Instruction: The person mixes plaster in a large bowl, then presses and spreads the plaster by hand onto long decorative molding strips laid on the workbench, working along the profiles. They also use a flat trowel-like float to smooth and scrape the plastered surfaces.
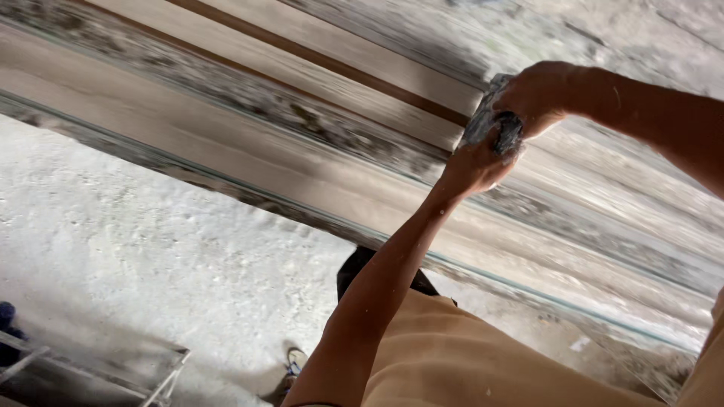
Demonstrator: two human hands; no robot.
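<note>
At the far lower left, well below the long stone slab (249, 151), a metal frame (162, 373) stands on the pale, dusty floor (113, 249). The slab runs as a wide diagonal band from the upper left to the lower right, streaked grey and tan, with a brown stripe along its upper part and a thin greenish edge along its lower side. Below the slab, near the middle, a sandalled foot (294, 360) rests on the floor, and a tan-clad leg (460, 362) fills the lower right. The left hand (471, 162) reaches up onto the slab, its fingers curled closed around a dark grey rubbing block (494, 120). Just to the right, the right hand (539, 94) grips the same block from above, fingers wrapped tight. The block lies pressed against the slab's face, between the two hands. The picture is motion-blurred, so finer detail of the block cannot be told.
</note>
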